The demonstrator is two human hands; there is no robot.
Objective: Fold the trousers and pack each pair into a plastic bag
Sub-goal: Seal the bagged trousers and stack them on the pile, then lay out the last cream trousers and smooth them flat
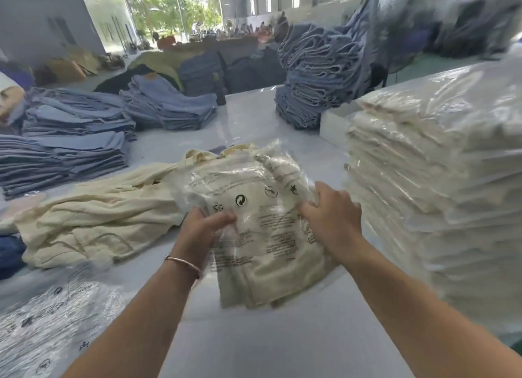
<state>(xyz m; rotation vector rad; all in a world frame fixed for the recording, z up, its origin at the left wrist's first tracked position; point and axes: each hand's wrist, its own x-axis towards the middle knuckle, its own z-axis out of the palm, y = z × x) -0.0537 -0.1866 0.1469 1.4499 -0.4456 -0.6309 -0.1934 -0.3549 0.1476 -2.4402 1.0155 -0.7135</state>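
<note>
a: ok starting closest in. bottom left there's a loose stack of empty plastic bags (42, 321) with black print and recycling symbols, lying flat on the white table (282, 349). can't count them, they're see-through and blur together.

b: and the hands?

a: both are on the same thing. left hand (202, 231), thin bracelet (183, 263) on that wrist, has its fingers curled into the near left side of the printed plastic bag (254, 208), pinching the film. right hand (332, 216) is clamped over the bag's right edge, fingers wrapped round it. inside is one folded pair of cream trousers (254, 284), and its near end pokes out of the bag toward the person. the whole bundle looks tilted, near end low by the table.

b: what's crowding it?

a: right side, just beside the right hand, a tall stack of bagged cream trousers (437, 194), way too many to count. left of the bundle, touching or tucked under it, a rumpled heap of unbagged cream trousers (99, 216). can't tell how many pairs.

b: further back?

a: three lowish stacks of blue folded trousers (70, 134) on the left, then one tall leaning blue stack (319, 75) at back right, with a white box (336, 123) at its foot. behind those, dark navy piles (226, 70) and some tan ones (70, 67), all blurry. far end is an open doorway with green trees (169, 10) and a few people, too small to make out.
</note>
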